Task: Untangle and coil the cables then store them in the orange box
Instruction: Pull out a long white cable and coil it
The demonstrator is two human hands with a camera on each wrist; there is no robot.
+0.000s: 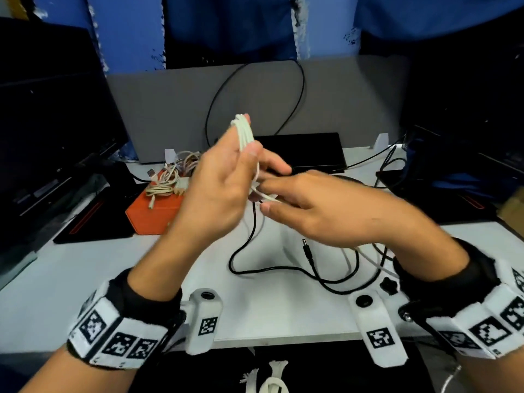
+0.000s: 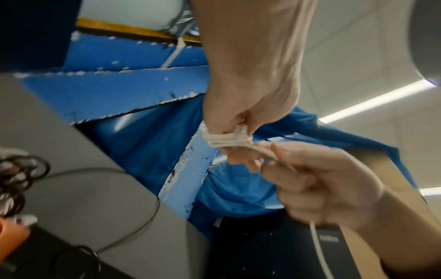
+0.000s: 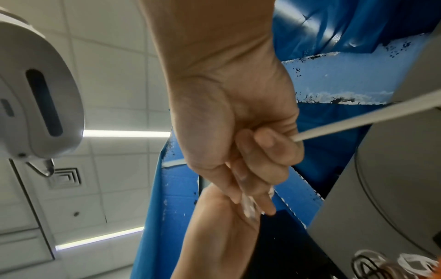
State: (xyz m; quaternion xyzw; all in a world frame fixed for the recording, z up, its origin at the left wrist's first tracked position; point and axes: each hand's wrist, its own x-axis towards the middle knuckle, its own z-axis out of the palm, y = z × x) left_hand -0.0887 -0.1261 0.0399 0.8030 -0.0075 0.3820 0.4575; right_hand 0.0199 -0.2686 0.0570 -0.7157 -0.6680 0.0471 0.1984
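My left hand [image 1: 224, 177] is raised above the desk and grips a white cable [image 1: 244, 134] wound in several loops around its fingers. In the left wrist view the white loops [image 2: 224, 138] cross my fingertips. My right hand [image 1: 300, 199] is just right of it and pinches the loose end of the same white cable [image 3: 358, 122], pulled taut. The orange box [image 1: 154, 211] sits on the desk to the left, with beige coiled cables [image 1: 167, 180] piled on it. A black cable [image 1: 283, 268] with a barrel plug lies loose on the white desk below my hands.
A black flat device [image 1: 306, 151] lies behind my hands against the grey partition [image 1: 170, 109]. Dark monitors stand at left [image 1: 51, 123] and right. A thin black wire [image 1: 255, 89] loops up the partition. More black wires run at the right desk edge [image 1: 388, 163].
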